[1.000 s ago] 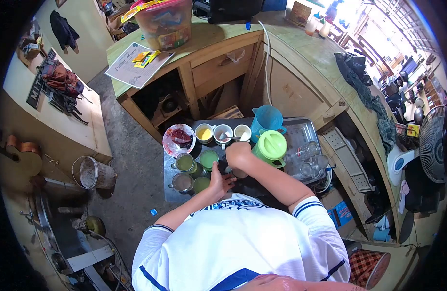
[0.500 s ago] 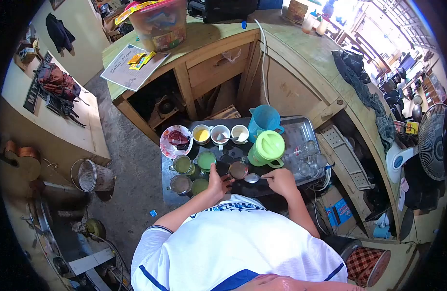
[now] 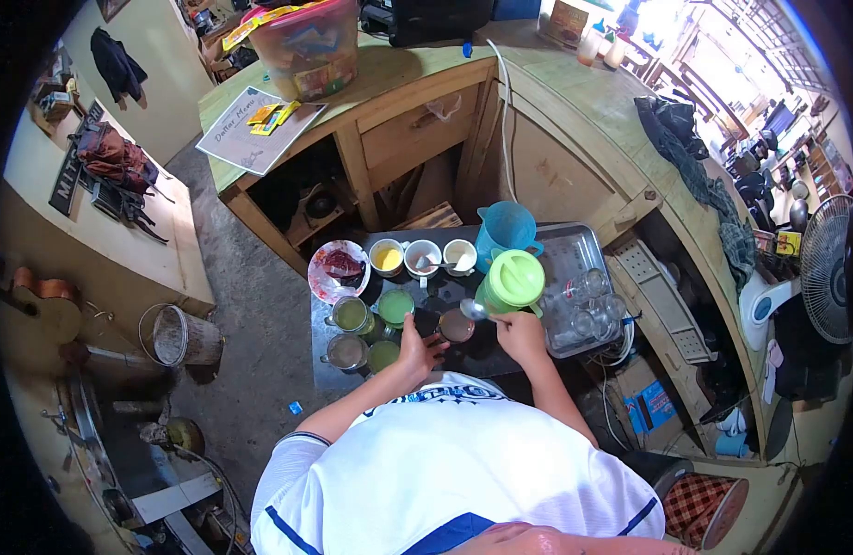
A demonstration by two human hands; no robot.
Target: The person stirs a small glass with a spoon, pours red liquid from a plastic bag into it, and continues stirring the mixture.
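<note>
My right hand (image 3: 521, 335) grips a metal spoon (image 3: 475, 310), its bowl raised above the right side of a glass mug of brownish drink (image 3: 456, 326). Beside that mug, on its left, is my left hand (image 3: 419, 351), thumb and fingers spread; whether the fingertips touch the glass I cannot tell. Just beyond the left thumb stands a glass of green drink (image 3: 395, 306). More filled glass mugs sit to the left: a greenish one (image 3: 351, 315), a greyish-brown one (image 3: 345, 351) and a dark green one (image 3: 383, 355). A lime-green lidded pitcher (image 3: 513, 280) stands just past my right hand.
Behind the mugs are a bowl with dark red contents (image 3: 325, 289), a cup of yellow contents (image 3: 387, 257), two more white cups (image 3: 422, 258) and a blue pitcher (image 3: 505, 231). A metal tray (image 3: 561, 245) holds several clear glasses. A wooden counter (image 3: 408, 92) curves around.
My right hand has moved slightly up and left, lifting the spoon from right of the brown mug to near its upper rim. My left hand has stayed almost in place.
</note>
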